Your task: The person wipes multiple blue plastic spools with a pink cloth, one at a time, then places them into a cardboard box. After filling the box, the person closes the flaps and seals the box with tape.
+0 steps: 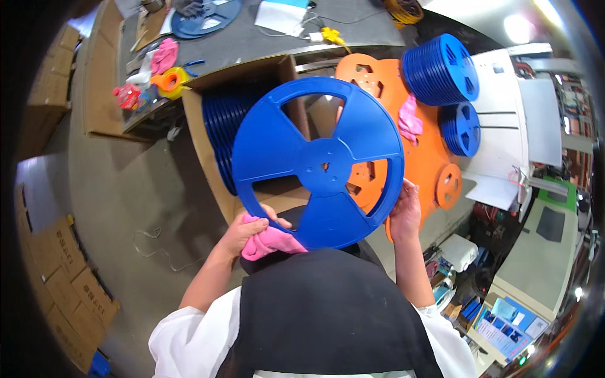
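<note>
A large blue plastic reel (324, 165), with cut-out windows and a small centre hole, is held up in front of my apron. My left hand (249, 230) grips its lower left rim, fingers through a window, with a pink cloth (272, 243) pinched against the edge. At the lower right rim, my right hand (408, 211) closes on the reel's edge, its fingers partly hidden behind it. Behind the reel, an open cardboard box (208, 167) holds a row of dark blue reels (220, 126). To the right lies an orange surface (425, 160) with cut-outs.
Stacked blue reels (435, 69) and a smaller stack (460, 129) stand at the right of the orange surface, near another pink cloth (409, 120). A grey workbench (239, 41) carries a yellow tape roll (171, 82). Cardboard boxes (69, 283) line the left; a machine (535, 246) stands right.
</note>
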Tool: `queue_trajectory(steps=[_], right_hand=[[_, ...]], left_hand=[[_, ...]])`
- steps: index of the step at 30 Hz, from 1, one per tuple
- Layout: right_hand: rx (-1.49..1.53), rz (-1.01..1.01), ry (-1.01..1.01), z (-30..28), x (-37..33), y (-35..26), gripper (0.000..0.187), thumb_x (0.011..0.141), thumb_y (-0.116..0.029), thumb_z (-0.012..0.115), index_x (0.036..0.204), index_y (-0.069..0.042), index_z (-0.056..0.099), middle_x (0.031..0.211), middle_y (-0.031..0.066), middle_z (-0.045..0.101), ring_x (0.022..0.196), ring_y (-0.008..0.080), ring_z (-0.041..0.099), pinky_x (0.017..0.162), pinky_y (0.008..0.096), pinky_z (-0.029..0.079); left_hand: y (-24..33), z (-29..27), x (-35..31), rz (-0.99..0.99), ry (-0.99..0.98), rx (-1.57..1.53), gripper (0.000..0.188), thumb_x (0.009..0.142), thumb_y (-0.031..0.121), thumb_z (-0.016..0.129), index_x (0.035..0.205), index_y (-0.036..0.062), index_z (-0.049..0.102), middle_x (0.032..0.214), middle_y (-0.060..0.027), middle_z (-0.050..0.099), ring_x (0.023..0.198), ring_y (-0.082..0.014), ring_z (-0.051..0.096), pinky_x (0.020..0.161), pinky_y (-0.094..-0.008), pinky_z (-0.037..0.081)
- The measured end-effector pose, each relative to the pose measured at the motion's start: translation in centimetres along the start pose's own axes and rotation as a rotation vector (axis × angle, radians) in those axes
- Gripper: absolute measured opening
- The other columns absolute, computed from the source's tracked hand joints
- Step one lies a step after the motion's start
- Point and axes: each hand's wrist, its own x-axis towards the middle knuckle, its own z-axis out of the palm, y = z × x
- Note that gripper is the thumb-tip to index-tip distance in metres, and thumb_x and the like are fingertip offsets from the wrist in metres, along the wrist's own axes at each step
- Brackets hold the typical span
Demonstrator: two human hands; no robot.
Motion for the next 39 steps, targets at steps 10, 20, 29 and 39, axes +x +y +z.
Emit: queue_trajectory(steps=[10,20,29,39], right_hand=[[-0.949,-0.375,-0.341,1.3,-1.4,4.1,0.07,0.09,-0.045,0.059,0.145,-0.009,0.036,0.158,0.0157,0.019,0.144,0.033,0.024,0.112,0.0473,0.025],[-1.498,-0.688,-1.111,4.1,1.6,7.5,0.067,0.072,-0.036,0.077,0.128,-0.007,0.054,0.147,0.0146,0.04,0.143,0.0364,0.025,0.115,0.0528,0.019],[-0.689,-0.058,-0.704,7.8,4.2,9.5,0.017,0.089,-0.009,0.043,0.097,0.002,0.054,0.079,0.0149,0.063,0.068,0.0262,0.063,0.077,0.0363,0.053],[-0.03,0.112,-0.201,17.6,10.0,13.5,0.039,0.102,-0.044,0.039,0.095,-0.007,0.048,0.073,0.0058,0.051,0.058,0.0192,0.056,0.067,0.0406,0.056]], left_hand=[[-0.3,0.0,-3.0,0.071,0.21,0.117,0.024,0.089,0.013,0.064,0.109,0.0011,0.056,0.111,-0.023,0.065,0.107,-0.0312,0.064,0.096,-0.0445,0.05],[-2.3,-0.2,-6.5,0.103,0.405,0.111,0.024,0.09,0.011,0.061,0.11,-0.0012,0.055,0.111,-0.0246,0.064,0.109,-0.0329,0.063,0.097,-0.0468,0.049],[2.2,-10.1,-0.1,0.284,0.401,0.049,0.047,0.094,0.016,0.06,0.134,-0.0014,0.044,0.125,-0.0178,0.059,0.114,-0.0222,0.059,0.099,-0.035,0.045],[-0.7,-34.4,20.7,0.176,1.387,0.836,0.084,0.08,0.002,0.066,0.15,0.0013,0.02,0.152,-0.0227,0.03,0.138,-0.0344,0.036,0.111,-0.0348,0.034]])
